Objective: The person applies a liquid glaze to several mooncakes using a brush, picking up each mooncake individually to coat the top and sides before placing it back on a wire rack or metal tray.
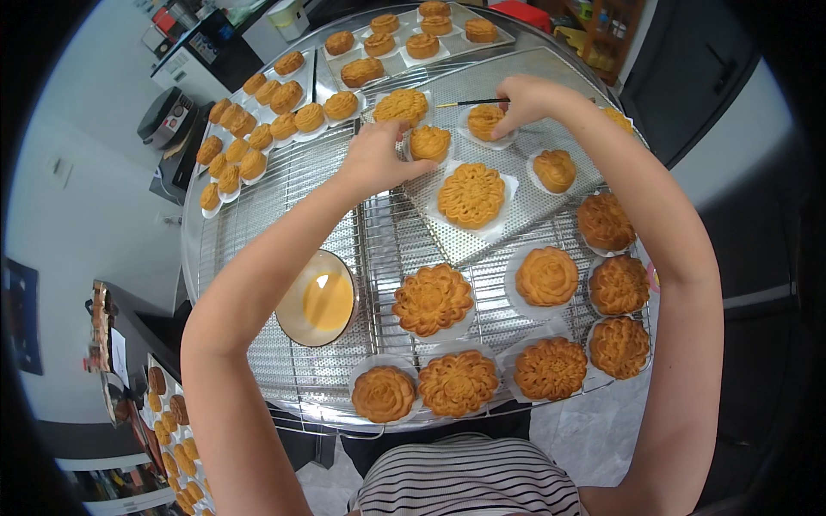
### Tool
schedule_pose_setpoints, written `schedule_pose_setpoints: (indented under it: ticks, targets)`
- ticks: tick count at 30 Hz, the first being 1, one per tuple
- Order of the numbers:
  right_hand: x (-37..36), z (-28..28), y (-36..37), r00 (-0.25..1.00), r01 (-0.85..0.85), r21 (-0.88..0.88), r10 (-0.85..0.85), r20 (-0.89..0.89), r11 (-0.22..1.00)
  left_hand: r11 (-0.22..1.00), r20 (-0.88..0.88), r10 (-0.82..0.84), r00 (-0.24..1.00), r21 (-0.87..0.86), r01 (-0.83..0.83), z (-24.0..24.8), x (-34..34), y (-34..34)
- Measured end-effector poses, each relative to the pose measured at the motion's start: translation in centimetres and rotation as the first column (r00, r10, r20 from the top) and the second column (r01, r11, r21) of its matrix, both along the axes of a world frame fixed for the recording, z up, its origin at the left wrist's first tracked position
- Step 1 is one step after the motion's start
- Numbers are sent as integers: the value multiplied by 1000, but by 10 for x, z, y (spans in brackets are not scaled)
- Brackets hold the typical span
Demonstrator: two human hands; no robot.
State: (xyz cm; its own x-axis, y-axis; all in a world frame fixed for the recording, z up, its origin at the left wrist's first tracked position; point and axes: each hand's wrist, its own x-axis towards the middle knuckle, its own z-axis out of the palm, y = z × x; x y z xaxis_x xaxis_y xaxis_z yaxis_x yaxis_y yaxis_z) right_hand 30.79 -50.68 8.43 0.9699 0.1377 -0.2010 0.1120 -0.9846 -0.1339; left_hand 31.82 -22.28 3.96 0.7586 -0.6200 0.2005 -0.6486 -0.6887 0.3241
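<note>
My left hand [379, 159] is at the upper middle, thumb and fingers apart. They lie around the left side of a small round mooncake [430, 144] on white paper; whether they press on it I cannot tell. Just beyond my left fingers is a larger oval mooncake [401, 107]. My right hand [527, 99] holds a thin dark-handled brush [475, 102], its tip pointing left. The fingers of that hand also reach down to another small mooncake [483, 122]. A flower-patterned mooncake [471, 195] and a small one [554, 171] share the perforated tray [533, 202].
A bowl of yellow liquid [327, 303] stands on the wire rack [258, 225] beneath my left forearm. Several large mooncakes [433, 300] line the rack's near and right sides. More small ones [286, 97] sit at the far left and on a far tray [465, 43].
</note>
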Motion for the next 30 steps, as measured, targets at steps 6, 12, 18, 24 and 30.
schedule_pose_setpoints:
  ticks: [6,12,18,24,30]
  targets:
    - [-24,30,-18,968,-20,76,0,251,997,995,157,82,984,41,-90,47,2,86]
    - [-68,83,-28,837,-19,393,-201,510,919,835,192,461,867,238,-497,43,44,205]
    - [-160,130,-29,780,10,619,-393,486,785,692,277,557,783,366,-622,19,87,242]
    - [-199,151,39,800,184,407,-377,467,895,744,228,532,816,335,-578,-5,110,251]
    - [-174,117,130,946,-133,665,-108,307,735,780,254,527,811,234,-581,-23,115,255]
